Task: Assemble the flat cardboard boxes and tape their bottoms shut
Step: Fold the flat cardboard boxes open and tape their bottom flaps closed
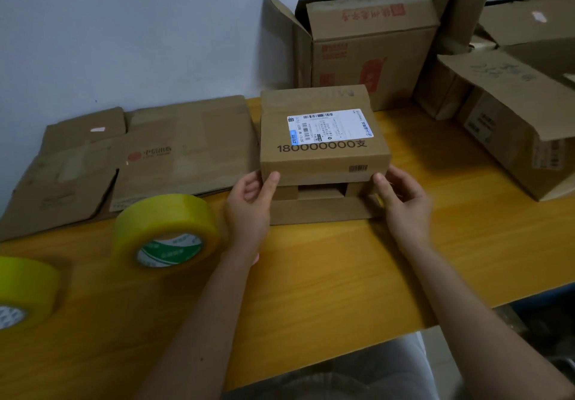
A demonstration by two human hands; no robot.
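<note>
Cardboard box (323, 138), small and brown with a white shipping label (328, 126) on its upper face, sits near the middle of the wooden table (311, 275), its open end turned toward the person. One long flap (320, 210) lies flat on the table in front of the opening, and the short side flaps stand partly folded in the gap. It looks light and empty, so it should slide or tip at a small push; the walls are thin and stiff along the creases but would dent if squeezed in the middle of a panel. The near corners, where two walls meet, look like the firmest place to hold it, and the flaps are best bent along their existing fold lines.

Both forearms reach in from the near edge of the table. The left hand (249, 203) is at the box's near left corner, thumb up against the front edge and fingers loosely curled behind it, holding the corner lightly. The right hand (401, 197) mirrors it at the near right corner, thumb on the edge, fingers curved around the side flap.

A roll of yellow tape (165, 231) stands just left of the left wrist, a second roll (21, 290) farther left. Flattened boxes (140, 163) lie along the wall; assembled ones (367, 48) stand behind and to the right.
</note>
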